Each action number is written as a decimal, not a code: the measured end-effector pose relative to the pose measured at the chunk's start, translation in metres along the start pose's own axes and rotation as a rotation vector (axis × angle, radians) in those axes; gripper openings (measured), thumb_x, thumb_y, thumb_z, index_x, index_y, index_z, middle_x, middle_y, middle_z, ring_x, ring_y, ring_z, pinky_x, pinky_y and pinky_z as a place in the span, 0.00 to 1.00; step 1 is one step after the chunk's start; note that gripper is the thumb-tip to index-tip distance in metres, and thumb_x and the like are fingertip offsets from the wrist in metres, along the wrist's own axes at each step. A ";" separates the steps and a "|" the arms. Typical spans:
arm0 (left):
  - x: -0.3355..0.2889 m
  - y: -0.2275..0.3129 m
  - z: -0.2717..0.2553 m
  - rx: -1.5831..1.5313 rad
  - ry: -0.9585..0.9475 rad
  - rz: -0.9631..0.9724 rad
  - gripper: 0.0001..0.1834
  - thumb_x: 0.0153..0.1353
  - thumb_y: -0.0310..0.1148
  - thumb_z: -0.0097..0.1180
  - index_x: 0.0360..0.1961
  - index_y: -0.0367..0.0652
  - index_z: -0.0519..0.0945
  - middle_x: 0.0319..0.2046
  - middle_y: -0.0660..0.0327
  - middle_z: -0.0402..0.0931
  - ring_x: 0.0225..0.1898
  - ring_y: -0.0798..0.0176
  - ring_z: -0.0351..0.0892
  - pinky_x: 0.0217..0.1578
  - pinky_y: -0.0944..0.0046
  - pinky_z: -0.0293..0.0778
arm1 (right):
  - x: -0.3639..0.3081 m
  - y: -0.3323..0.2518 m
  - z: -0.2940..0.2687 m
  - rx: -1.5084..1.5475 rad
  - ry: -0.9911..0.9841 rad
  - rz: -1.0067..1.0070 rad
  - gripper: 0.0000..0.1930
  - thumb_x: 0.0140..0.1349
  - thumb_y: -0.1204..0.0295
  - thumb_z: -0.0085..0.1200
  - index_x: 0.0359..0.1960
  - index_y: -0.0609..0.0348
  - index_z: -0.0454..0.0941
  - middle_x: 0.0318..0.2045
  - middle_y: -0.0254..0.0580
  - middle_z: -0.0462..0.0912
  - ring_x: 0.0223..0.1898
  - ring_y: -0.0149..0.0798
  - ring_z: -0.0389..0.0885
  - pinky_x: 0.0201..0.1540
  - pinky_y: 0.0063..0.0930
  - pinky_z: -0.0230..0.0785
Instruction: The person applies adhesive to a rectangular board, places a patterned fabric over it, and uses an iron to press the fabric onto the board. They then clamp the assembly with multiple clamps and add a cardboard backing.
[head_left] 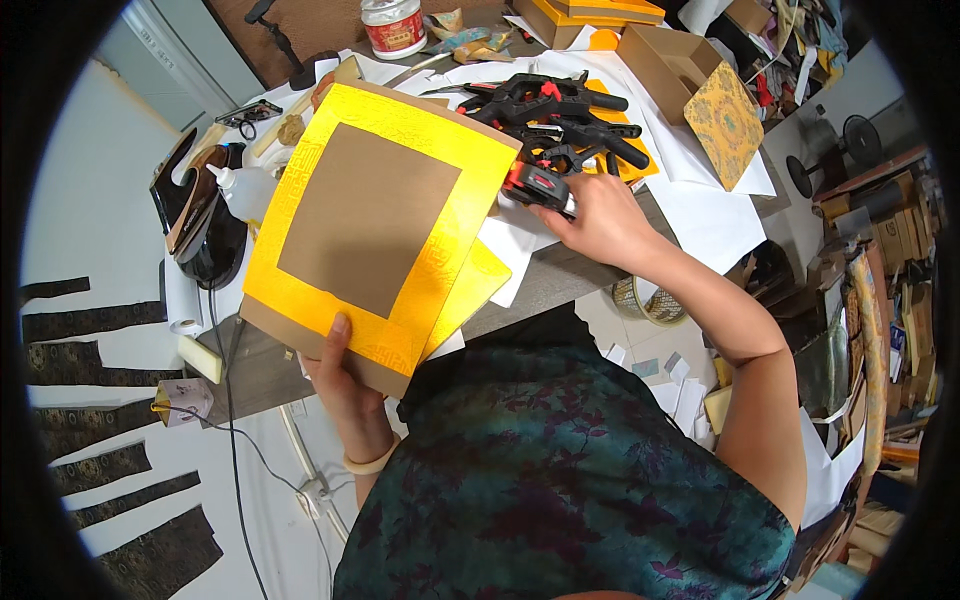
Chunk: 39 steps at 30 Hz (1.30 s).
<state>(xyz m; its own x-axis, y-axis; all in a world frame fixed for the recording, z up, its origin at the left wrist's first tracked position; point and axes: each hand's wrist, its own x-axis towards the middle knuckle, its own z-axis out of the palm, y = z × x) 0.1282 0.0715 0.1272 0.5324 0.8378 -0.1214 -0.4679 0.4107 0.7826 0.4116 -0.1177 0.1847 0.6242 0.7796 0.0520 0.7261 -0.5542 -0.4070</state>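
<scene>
A brown board panel (370,210) with a yellow patterned fabric border is tilted up in front of me. My left hand (345,370) grips its lower edge, the thumb on the front face and the other fingers mostly hidden behind. A second yellow piece (478,290) sticks out from under the panel's right side. My right hand (605,220) is closed round a black and red spring clamp (540,186), whose jaw end is at the panel's upper right edge. Whether the jaws bite on the board cannot be made out. Just beyond lies a heap of similar black clamps (575,105).
Left on the table are a white squeeze bottle (245,190) and a black appliance with a cord (212,250). Behind stands a white tub (393,28). An open brown box (668,62) and a patterned board (724,125) are at back right. Dark fabric strips (95,320) hang left.
</scene>
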 end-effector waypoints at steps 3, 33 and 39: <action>-0.001 -0.003 -0.001 0.031 0.013 0.021 0.26 0.65 0.24 0.63 0.64 0.37 0.72 0.57 0.52 0.80 0.56 0.54 0.82 0.58 0.55 0.79 | 0.016 -0.006 0.002 -0.066 0.030 -0.067 0.23 0.61 0.54 0.67 0.28 0.68 0.84 0.19 0.57 0.81 0.25 0.60 0.83 0.34 0.47 0.76; 0.021 0.031 0.015 -0.360 0.065 -0.173 0.23 0.72 0.29 0.56 0.66 0.35 0.71 0.56 0.50 0.81 0.51 0.54 0.86 0.48 0.58 0.86 | 0.001 0.059 0.048 -0.139 0.077 -0.064 0.13 0.53 0.66 0.73 0.35 0.62 0.88 0.45 0.46 0.80 0.53 0.50 0.77 0.57 0.38 0.73; 0.039 0.030 -0.020 -0.579 -0.271 -0.323 0.24 0.74 0.31 0.53 0.68 0.36 0.69 0.60 0.47 0.79 0.55 0.50 0.85 0.53 0.54 0.86 | -0.004 0.057 0.036 0.107 -0.048 -0.097 0.18 0.56 0.61 0.70 0.33 0.67 0.84 0.54 0.55 0.81 0.57 0.55 0.78 0.59 0.42 0.71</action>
<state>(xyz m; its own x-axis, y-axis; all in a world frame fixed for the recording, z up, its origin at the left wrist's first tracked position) 0.1208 0.1238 0.1331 0.8285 0.5545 -0.0776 -0.5169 0.8108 0.2745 0.4398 -0.1417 0.1289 0.5362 0.8424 0.0529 0.7459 -0.4435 -0.4969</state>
